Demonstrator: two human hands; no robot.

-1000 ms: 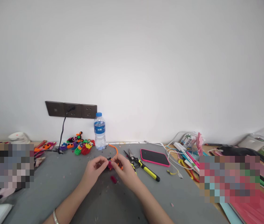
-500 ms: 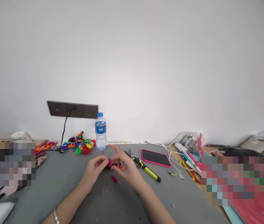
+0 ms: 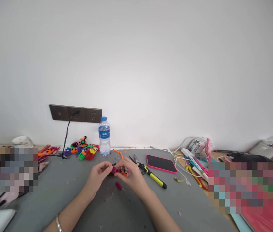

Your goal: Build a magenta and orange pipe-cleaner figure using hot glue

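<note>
Vs the first frame: right hand (image 3: 132,177) has its fingers arched wider, so more of the craft (image 3: 120,169) shows between the hands. Nearly no change vs the second. Left hand (image 3: 98,178) about the same, thumb and index pinching the craft's 9 o'clock end. Right thumb and fingers grip it from its 3 o'clock side. Both forearms come up from the lower edge, at 7 and 5 o'clock. Craft is fuzzy, dark red and orange, just above the gray tabletop (image 3: 61,193). Orange strip (image 3: 118,152), thin and curved, at 12. Fuzzy red scrap (image 3: 118,186) at 6. Clear plastic bottle (image 3: 104,140) at 11, multicolor fuzzy figures (image 3: 91,153) at 10. Yellow-black pliers (image 3: 156,179) and pink-edged phone (image 3: 161,163) around 3.
</note>
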